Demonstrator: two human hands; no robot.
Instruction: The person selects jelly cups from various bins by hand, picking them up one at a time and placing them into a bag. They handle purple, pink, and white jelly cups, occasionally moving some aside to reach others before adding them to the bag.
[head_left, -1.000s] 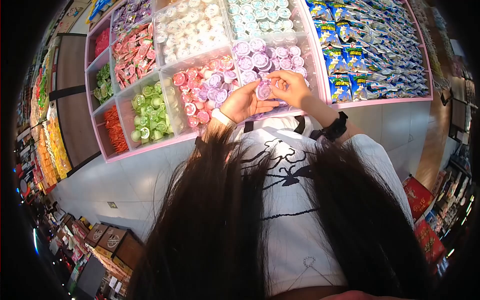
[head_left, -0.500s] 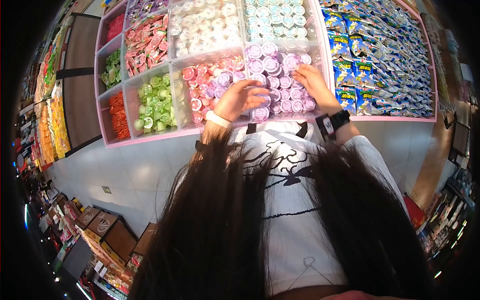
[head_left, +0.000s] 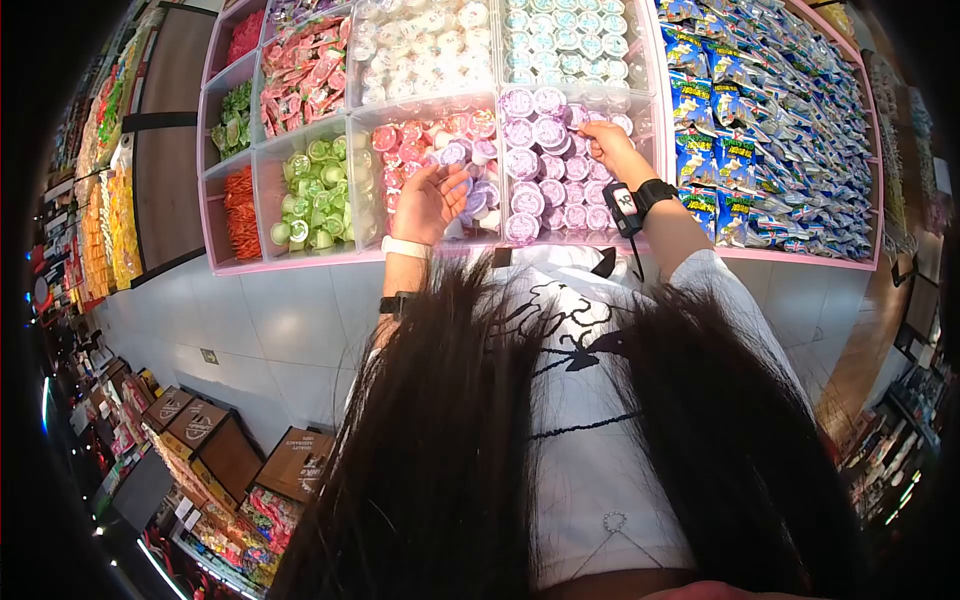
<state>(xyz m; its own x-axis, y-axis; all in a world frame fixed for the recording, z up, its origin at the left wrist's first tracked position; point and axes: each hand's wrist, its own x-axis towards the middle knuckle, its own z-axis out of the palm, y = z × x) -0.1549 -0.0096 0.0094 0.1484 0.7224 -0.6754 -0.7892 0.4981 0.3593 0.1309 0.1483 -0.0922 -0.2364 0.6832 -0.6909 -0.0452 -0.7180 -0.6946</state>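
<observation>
Grey tiled floor (head_left: pixel 280 320) in a shop, brown cartons (head_left: pixel 205 425) at lower left; pink-rimmed bin (head_left: pixel 300 263) spans the upper view, split into compartments by clear walls.

Purple-lidded cups (head_left: pixel 550 165) fill the compartment at the bin's near right corner; some lids face up, a few cups stacked on others; right hand (head_left: pixel 615 150) reaches over the bin's near edge from the right, fingers narrowed together, tips at the upper right of those cups; can't tell if one is gripped.

Left hand (head_left: pixel 430 205) wide, palm up, fingers loosely curled, just over the next compartment left along the near edge; that one holds red-lidded cups (head_left: pixel 400 150) with purple ones mixed in on the right side.

Further left on the near edge: green cups (head_left: pixel 318 195), then orange-red sticks (head_left: pixel 240 212) at the near left corner; row behind: white cups (head_left: pixel 425 45) and blue-lidded cups (head_left: pixel 570 40); blue packets (head_left: pixel 780 140) in a pink-edged section past the bin's right edge.

White band (head_left: pixel 405 247) on left wrist; black strap (head_left: pixel 655 192) on right.
</observation>
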